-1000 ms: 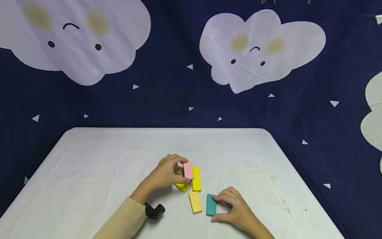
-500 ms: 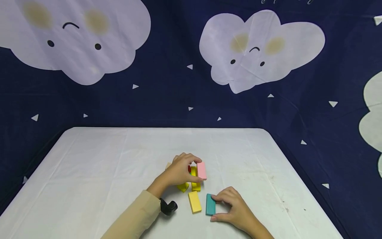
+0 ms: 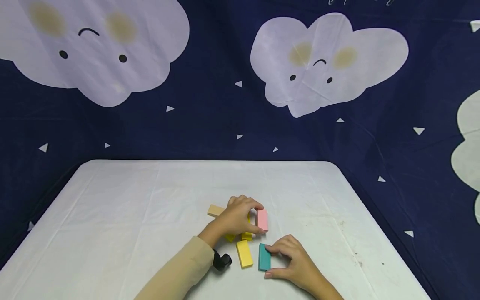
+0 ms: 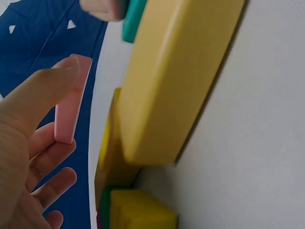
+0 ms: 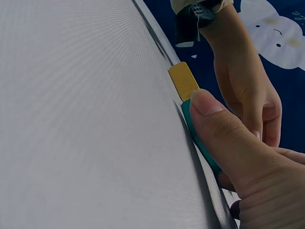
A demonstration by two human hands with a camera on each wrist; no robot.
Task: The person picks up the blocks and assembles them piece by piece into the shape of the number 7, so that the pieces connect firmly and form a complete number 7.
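Note:
My left hand [image 3: 238, 217] pinches a pink block [image 3: 262, 220] between thumb and fingers, over the right side of a small group of blocks. In the left wrist view the pink block [image 4: 73, 102] is gripped near its ends. My right hand [image 3: 296, 262] holds a teal block [image 3: 264, 257] by its short ends, close over the white table [image 3: 150, 200]. Left of the teal one lies a light yellow block [image 3: 245, 254]. Brighter yellow blocks [image 3: 246, 236] are partly covered by my left hand. A tan block [image 3: 215, 210] shows beyond the left wrist.
A black wrist camera [image 3: 222, 261] sticks out below the left sleeve [image 3: 180, 271], low over the table. Under the left hand, a bit of green block [image 4: 106, 207] shows beside a yellow one. Behind the table hangs a dark blue cloth [image 3: 210, 125] with clouds.
My left hand has carried the pink block to the right, past the yellow blocks and slightly nearer, uncovering the tan block. The right hand and teal block have stayed in place.

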